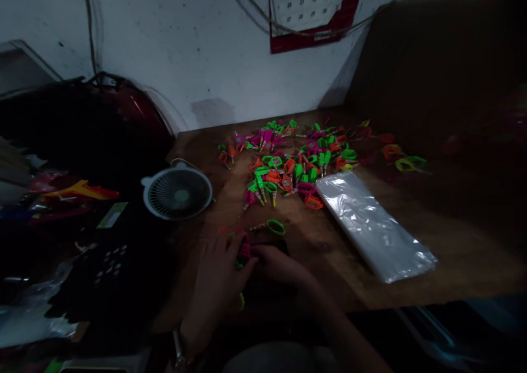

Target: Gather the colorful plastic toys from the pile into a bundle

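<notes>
Dozens of small neon toys (288,161), green, pink and orange, too many to count, lie heaped at the far middle of the wooden table (453,241). One green toy (275,227) lies apart, just beyond the hands. Left hand (218,277) and right hand (275,266) meet at the near edge, fingers closed around a small pink and green bundle (244,252). Likely light, hard plastic, best pinched by the stem. One stack of clear bags (373,224) lies right; one fan (178,193) left.

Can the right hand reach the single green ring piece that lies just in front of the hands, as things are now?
Probably yes. The green ring piece lies on bare table just beyond the right hand, and nothing stands between them.
</notes>
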`<state>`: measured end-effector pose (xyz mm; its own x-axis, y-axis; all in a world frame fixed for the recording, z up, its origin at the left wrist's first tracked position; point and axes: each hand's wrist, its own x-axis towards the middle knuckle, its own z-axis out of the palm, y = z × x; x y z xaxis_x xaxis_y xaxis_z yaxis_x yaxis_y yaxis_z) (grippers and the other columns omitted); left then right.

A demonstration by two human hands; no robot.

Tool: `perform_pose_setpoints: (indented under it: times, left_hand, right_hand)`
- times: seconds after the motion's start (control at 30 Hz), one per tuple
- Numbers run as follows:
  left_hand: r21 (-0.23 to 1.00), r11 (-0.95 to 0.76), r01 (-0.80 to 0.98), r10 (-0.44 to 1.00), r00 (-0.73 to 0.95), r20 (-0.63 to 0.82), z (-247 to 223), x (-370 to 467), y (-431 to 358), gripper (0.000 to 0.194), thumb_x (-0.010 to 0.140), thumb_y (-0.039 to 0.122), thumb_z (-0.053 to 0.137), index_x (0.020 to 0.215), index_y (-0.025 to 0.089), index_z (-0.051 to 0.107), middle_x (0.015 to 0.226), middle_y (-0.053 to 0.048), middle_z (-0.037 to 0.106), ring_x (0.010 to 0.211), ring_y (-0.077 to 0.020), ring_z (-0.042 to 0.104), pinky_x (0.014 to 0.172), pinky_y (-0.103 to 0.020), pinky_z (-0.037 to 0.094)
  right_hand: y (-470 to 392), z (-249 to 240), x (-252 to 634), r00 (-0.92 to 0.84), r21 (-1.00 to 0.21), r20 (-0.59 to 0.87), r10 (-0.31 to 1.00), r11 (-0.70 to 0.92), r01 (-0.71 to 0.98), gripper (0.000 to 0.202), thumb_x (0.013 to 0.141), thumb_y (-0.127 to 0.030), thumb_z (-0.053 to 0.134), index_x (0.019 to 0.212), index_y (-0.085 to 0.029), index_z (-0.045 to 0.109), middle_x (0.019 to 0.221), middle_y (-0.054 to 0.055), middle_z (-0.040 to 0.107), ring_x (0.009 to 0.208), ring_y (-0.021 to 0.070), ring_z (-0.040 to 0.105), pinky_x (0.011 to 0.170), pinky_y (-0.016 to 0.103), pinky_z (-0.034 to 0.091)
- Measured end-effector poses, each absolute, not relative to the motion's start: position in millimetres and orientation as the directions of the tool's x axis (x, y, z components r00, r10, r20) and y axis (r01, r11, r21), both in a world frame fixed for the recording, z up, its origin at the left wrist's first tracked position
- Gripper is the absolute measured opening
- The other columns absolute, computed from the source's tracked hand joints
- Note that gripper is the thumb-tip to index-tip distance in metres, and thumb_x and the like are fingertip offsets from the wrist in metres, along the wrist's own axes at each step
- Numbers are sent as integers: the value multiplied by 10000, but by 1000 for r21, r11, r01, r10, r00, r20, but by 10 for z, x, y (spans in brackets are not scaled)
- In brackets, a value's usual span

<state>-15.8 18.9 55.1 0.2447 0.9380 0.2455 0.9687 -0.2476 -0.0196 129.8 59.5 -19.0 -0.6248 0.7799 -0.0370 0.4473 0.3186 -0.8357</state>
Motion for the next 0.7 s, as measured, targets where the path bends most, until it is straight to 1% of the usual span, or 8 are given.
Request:
perform_pose_setpoints:
  times: [0.07,0.2,0.3,0.4,0.47,0.53,0.63,0.7]
  left_hand:
    - [-30,-242,970,932,241,270,540,-145,175,415,783,418,632,1123,184,586,1047,-121,554,1036,-309,500,862,-451,432]
    - [-20,-255,967,921,249,298,511,-133,166,285,806,400,606,987,181,628,974,-106,556,980,-290,514,829,-432,444]
    - [-9,-248,969,919,239,312,500,-128,177,261,801,401,610,948,186,625,1008,-109,541,954,-287,511,806,-430,454]
    - [48,-245,968,923,218,317,499,-125,200,244,817,392,593,912,169,618,1004,-111,533,939,-273,506,818,-416,458]
    - [102,-233,967,934,193,302,511,-139,219,249,832,389,576,929,164,618,1007,-113,539,947,-270,503,826,-417,454]
    - [157,-226,961,943,176,281,540,-176,228,257,861,377,538,999,172,611,1023,-104,558,960,-263,506,833,-418,446]
    - [250,-255,934,945,185,272,615,-262,186,239,905,349,478,1063,208,589,1013,-55,606,951,-230,523,841,-398,429]
    - [286,-272,919,934,180,309,657,-309,104,225,913,342,465,1058,217,583,1004,-38,623,950,-217,531,849,-391,420]
  right_hand:
    - [769,-130,1340,-466,-803,-21,884,263,535,289,851,-116,469,1116,-127,584,1030,99,664,938,163,624,803,231,466]
    - [966,-57,1143,-93,-462,-71,993,50,886,281,915,-240,420,1101,-120,592,881,154,675,799,225,661,679,310,501]
    - [985,-51,1031,4,-368,-63,998,-27,929,304,916,-289,419,970,-78,630,916,219,638,835,279,652,629,329,506]
    - [970,-73,1160,144,-310,-7,990,-139,940,261,897,-131,363,1008,-67,592,983,240,605,837,267,653,621,311,502]
    - [945,-105,1346,197,-367,-11,980,-187,911,276,881,-78,349,1069,-75,550,914,203,630,788,236,661,630,288,497]
    - [868,-154,1528,184,-575,-46,982,-176,799,298,857,-102,432,1147,-67,488,838,152,652,754,213,657,646,270,493]
    - [582,-239,1649,78,-890,-96,992,-120,439,285,776,-162,565,1047,-78,527,784,84,657,723,187,636,645,246,486]
    - [305,-277,1593,-34,-973,-102,994,-92,211,173,766,-194,568,916,-109,576,791,63,655,739,178,626,657,243,485]
